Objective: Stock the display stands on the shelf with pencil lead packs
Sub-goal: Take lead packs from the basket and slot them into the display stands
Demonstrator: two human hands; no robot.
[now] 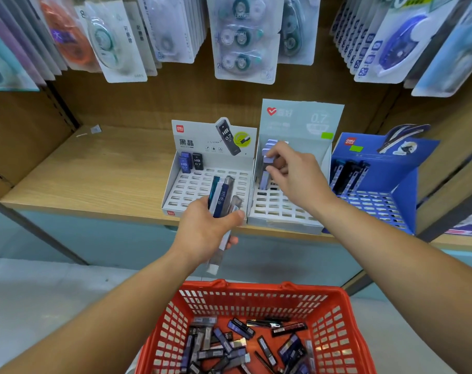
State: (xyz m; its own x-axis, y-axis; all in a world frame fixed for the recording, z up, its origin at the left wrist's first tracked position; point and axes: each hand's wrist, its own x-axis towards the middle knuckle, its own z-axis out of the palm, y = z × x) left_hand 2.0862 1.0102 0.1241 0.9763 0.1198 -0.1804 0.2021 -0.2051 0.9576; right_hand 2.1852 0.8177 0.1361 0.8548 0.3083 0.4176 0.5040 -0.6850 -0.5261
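Three cardboard display stands sit on the wooden shelf: a white one (186, 190) with three packs at its back left, a pale middle one (278, 209) and a blue one (407, 184). My left hand (202, 233) grips a bundle of several pencil lead packs (221, 195) over the white stand's front. My right hand (294, 174) pinches a lilac-capped pack (267, 168) standing in the back-left slots of the middle stand, beside a few like it. A red basket (334, 306) below holds many loose packs (229, 344).
Carded correction tapes (243, 39) hang on hooks above the shelf, close over the stands. The shelf's left half (94, 168) is bare wood. The blue stand holds several dark packs (348, 174) at its back. A shelf upright (35, 228) slants at lower left.
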